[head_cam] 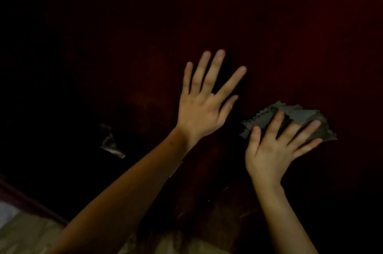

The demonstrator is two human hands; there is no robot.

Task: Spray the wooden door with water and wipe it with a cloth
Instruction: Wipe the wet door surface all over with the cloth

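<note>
A dark reddish-brown wooden door [279,25] fills most of the view in dim light. My left hand [204,104] lies flat against the door with its fingers spread and nothing in it. To its lower right, my right hand [275,146] presses a grey cloth [304,116] with zigzag edges against the door. The cloth sticks out above and to the right of the fingers. No spray bottle is in view.
A metal door handle [110,146] glints at the left, below and left of my left hand. A pale floor [24,233] shows at the bottom left, past the door's lower edge.
</note>
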